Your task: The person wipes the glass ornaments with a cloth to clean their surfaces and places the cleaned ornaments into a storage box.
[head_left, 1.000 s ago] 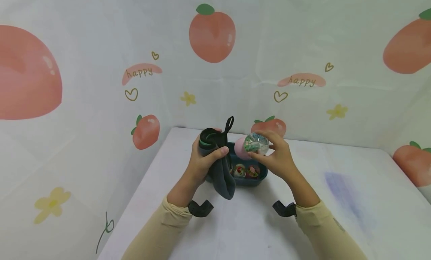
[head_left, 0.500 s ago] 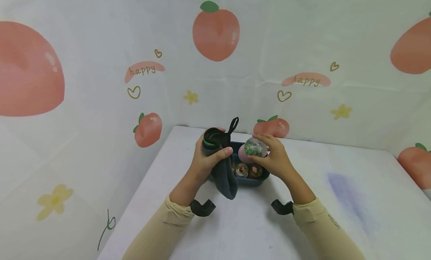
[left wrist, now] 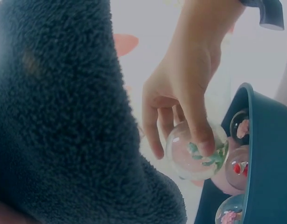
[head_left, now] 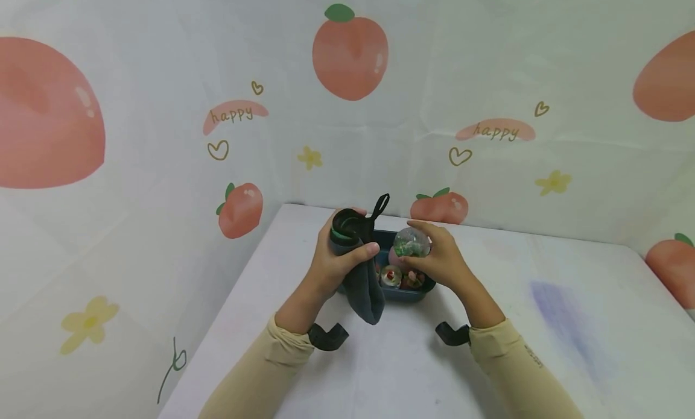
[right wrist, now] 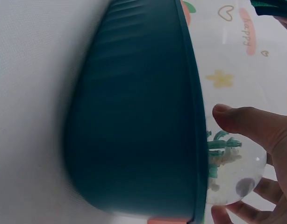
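My left hand (head_left: 328, 265) grips a bunched dark grey-blue cloth (head_left: 364, 289) with a black loop (head_left: 382, 205) sticking up; its fuzzy surface fills much of the left wrist view. In my right hand (head_left: 446, 259) is a clear snow globe (head_left: 411, 242), held between thumb and fingers, with green and pale figures inside. Its rounded pink part (left wrist: 223, 181) points down into a dark teal bin (head_left: 404, 295). Several smaller clear globes, one with a red figure (head_left: 391, 275), sit in the bin. The cloth hides the bin's left part.
The bin stands on a white table (head_left: 391, 359) near the back wall sheet (head_left: 380, 148), which is printed with peaches. A purple smudge (head_left: 564, 316) marks the table to the right. Black curved pieces (head_left: 328, 336) are at both wrists.
My right hand has lowered the snow globe toward the bin and turned it more upright, its pink part now below. The left hand still grips the cloth, nearly in place.
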Available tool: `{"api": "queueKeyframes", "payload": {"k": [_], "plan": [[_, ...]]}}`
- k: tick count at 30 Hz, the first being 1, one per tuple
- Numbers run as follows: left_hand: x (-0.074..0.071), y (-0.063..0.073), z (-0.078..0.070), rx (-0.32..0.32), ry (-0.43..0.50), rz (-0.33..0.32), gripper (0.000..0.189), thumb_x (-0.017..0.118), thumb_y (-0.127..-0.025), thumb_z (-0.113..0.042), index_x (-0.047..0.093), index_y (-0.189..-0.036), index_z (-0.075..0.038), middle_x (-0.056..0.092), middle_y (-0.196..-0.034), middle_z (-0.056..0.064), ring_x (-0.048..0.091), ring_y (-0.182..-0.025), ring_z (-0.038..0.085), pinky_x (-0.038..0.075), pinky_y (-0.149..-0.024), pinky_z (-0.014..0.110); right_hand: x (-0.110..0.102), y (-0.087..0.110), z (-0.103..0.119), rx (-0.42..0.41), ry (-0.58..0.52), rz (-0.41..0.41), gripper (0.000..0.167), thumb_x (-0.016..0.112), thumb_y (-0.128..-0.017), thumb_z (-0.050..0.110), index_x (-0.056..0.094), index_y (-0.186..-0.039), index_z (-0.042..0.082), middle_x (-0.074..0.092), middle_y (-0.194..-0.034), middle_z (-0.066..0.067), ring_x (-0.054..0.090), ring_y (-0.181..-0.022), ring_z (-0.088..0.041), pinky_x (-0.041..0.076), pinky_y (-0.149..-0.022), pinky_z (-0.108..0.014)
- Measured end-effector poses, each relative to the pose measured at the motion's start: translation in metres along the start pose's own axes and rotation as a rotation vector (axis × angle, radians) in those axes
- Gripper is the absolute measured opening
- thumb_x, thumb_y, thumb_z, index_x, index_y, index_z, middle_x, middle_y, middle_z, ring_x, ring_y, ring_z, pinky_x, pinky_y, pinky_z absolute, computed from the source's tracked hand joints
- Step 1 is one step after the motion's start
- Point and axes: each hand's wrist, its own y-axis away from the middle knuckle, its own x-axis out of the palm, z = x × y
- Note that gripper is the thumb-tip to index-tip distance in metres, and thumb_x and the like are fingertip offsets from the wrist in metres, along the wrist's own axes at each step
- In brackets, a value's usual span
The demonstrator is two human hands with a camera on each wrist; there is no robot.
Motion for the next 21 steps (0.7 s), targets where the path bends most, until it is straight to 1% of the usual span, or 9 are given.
{"api": "queueKeyframes", "payload": {"k": [4,6,8,10,13,15,19,21], "plan": [[-0.001,-0.001,0.002,0.009,-0.026,0.017,0.071,0.085,-0.084,-0.036,0.053,-0.137,0.000,0.057,-0.115,0.035,0.072,-0.079,0.017,0.062,-0.074,0.034,0.000,0.000,0.000,0.015,0.004,0.012,0.075,0.096,-0.076,0.010,0.062,-0.143,0.002,0.066,-0.142,-0.019,0.061,-0.129,-0.040,0.053,-0.105,-0.060],[-0.001,-0.001,0.003,0.015,-0.036,0.023,0.072,0.086,-0.084,-0.036,0.053,-0.137,-0.001,0.057,-0.115,0.036,0.074,-0.076,0.024,0.063,-0.073,0.036,0.000,-0.001,0.001,0.023,0.007,0.019,0.073,0.095,-0.077,0.010,0.063,-0.142,0.001,0.066,-0.142,-0.020,0.061,-0.131,-0.040,0.051,-0.107,-0.060],[0.000,-0.002,0.003,0.024,-0.046,0.033,0.072,0.086,-0.084,-0.037,0.052,-0.137,-0.002,0.058,-0.115,0.036,0.074,-0.072,0.034,0.064,-0.071,0.038,-0.003,-0.002,0.001,0.028,0.023,0.030,0.072,0.094,-0.078,0.011,0.062,-0.142,0.000,0.065,-0.143,-0.020,0.060,-0.133,-0.041,0.049,-0.110,-0.061],[0.001,-0.002,0.004,0.037,-0.058,0.044,0.074,0.086,-0.084,-0.039,0.052,-0.138,-0.002,0.058,-0.114,0.035,0.074,-0.070,0.037,0.064,-0.072,0.039,-0.005,-0.002,0.001,0.036,0.042,0.049,0.071,0.092,-0.080,0.012,0.061,-0.143,0.000,0.064,-0.145,-0.020,0.058,-0.135,-0.041,0.046,-0.112,-0.062],[0.002,-0.002,0.005,0.060,-0.073,0.063,0.077,0.086,-0.084,-0.040,0.050,-0.139,0.000,0.060,-0.112,0.033,0.075,-0.070,0.035,0.063,-0.074,0.037,-0.008,-0.001,-0.001,0.040,0.070,0.086,0.071,0.090,-0.084,0.015,0.059,-0.146,0.002,0.061,-0.148,-0.020,0.055,-0.139,-0.041,0.043,-0.115,-0.063],[0.003,-0.002,0.006,0.077,-0.089,0.071,0.079,0.086,-0.084,-0.042,0.050,-0.139,0.002,0.060,-0.113,0.032,0.074,-0.077,0.029,0.062,-0.078,0.035,-0.010,0.000,-0.002,0.037,0.078,0.103,0.073,0.090,-0.085,0.015,0.056,-0.149,0.004,0.059,-0.151,-0.020,0.053,-0.141,-0.041,0.043,-0.116,-0.063],[0.004,-0.001,0.008,0.096,-0.121,0.081,0.085,0.086,-0.083,-0.049,0.050,-0.139,0.005,0.061,-0.119,0.031,0.067,-0.096,0.034,0.059,-0.083,0.030,-0.016,0.006,-0.001,0.028,0.071,0.115,0.074,0.087,-0.087,0.016,0.054,-0.152,0.005,0.056,-0.154,-0.019,0.052,-0.143,-0.041,0.046,-0.112,-0.064],[0.005,-0.001,0.009,0.101,-0.139,0.092,0.088,0.086,-0.082,-0.051,0.051,-0.138,0.007,0.060,-0.122,0.031,0.062,-0.103,0.037,0.058,-0.085,0.028,-0.021,0.010,0.002,0.035,0.061,0.114,0.072,0.087,-0.089,0.017,0.054,-0.151,0.005,0.056,-0.154,-0.019,0.052,-0.143,-0.040,0.049,-0.109,-0.064]]}}
